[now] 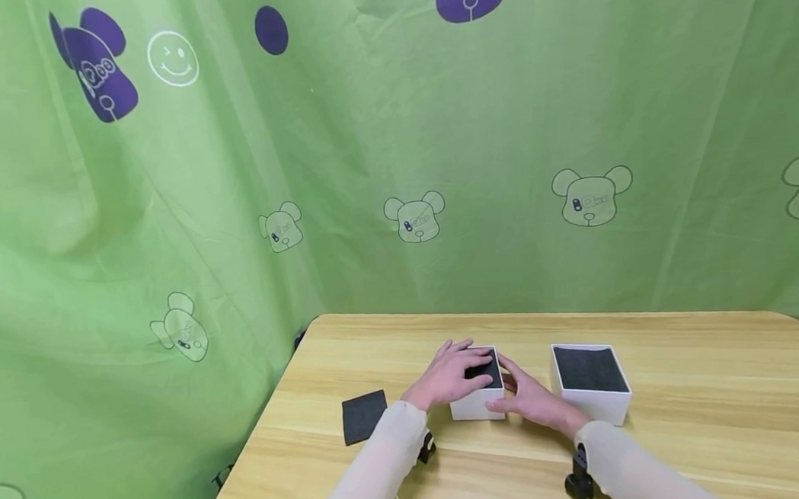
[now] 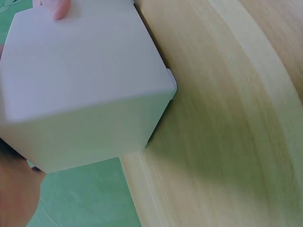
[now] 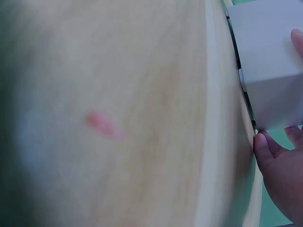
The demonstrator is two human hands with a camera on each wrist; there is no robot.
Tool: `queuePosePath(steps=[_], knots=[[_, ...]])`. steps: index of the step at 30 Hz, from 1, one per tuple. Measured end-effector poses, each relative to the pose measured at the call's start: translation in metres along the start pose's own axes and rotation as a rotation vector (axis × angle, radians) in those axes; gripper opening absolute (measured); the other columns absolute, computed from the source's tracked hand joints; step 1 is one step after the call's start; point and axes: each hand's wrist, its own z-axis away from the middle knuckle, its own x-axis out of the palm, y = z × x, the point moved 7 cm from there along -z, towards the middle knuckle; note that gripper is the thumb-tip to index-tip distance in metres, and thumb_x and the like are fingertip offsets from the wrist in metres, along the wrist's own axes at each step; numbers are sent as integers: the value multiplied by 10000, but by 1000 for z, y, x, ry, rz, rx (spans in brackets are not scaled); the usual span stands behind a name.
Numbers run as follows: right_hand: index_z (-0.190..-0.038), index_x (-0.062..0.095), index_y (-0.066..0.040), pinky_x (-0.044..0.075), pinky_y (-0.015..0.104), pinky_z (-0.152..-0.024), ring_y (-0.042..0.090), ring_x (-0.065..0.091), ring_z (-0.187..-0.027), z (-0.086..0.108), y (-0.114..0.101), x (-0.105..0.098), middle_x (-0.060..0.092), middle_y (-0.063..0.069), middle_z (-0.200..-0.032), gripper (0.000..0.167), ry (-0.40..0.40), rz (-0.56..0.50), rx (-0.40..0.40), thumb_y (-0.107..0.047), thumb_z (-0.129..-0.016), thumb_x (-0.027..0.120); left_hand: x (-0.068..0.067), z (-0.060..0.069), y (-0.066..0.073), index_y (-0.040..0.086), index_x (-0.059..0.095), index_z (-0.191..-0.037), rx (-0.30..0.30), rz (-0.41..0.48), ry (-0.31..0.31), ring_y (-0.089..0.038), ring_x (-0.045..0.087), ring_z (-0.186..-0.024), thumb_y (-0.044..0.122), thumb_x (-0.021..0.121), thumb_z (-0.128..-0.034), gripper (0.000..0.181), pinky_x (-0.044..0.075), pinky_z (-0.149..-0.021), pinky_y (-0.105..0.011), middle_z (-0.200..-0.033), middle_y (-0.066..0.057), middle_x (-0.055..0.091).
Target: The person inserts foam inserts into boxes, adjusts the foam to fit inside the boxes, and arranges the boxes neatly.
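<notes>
A small white box (image 1: 469,407) with dark grey foam (image 1: 492,371) in its top stands on the wooden table between both hands. Across its top lies my left hand (image 1: 448,378), the fingers stretched out and spread over the foam. My right hand (image 1: 534,401) grips the box at its right side, thumb toward the front face. In the left wrist view the white box (image 2: 90,61) fills the upper left, with part of the left hand (image 2: 16,194) below it. The right wrist view shows the right hand (image 3: 286,179) against a lower corner of the box (image 3: 274,61).
Just right of the right hand stands a second white box (image 1: 604,405) topped with dark foam (image 1: 588,369). A flat dark square pad (image 1: 365,417) lies on the table (image 1: 710,383) at the left, near the left forearm. Behind the table hangs a green patterned curtain (image 1: 497,274).
</notes>
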Motion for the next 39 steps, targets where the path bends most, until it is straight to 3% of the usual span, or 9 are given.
queuePosePath(steps=[22, 30, 39], knots=[[-1518, 31, -52, 297, 507, -1060, 424, 254, -1349, -2, -1, 0, 66, 237, -1544, 1029, 7, -8, 4, -250, -816, 756, -5, -1, 1, 207, 562, -1335, -13, -13, -42, -169, 258, -1386, 428, 496, -964, 437, 136, -1138, -464, -1430, 125, 425], [-1515, 41, -42, 342, 494, -1039, 430, 305, -1322, -2, 0, 2, 160, 284, -1510, 1028, 7, -60, 1, -186, -803, 768, -9, 11, -14, 175, 597, -1300, -23, 63, -17, -216, 291, -1375, 427, 544, -940, 442, 144, -1131, -491, -1396, 109, 474], [-1515, 45, -35, 329, 493, -1046, 423, 314, -1321, -1, -1, 0, 212, 295, -1491, 1028, 12, -35, -5, -193, -802, 769, -11, 17, -25, 165, 608, -1286, -64, 91, -40, -221, 287, -1377, 464, 595, -899, 489, 135, -1138, -465, -1396, 112, 474]])
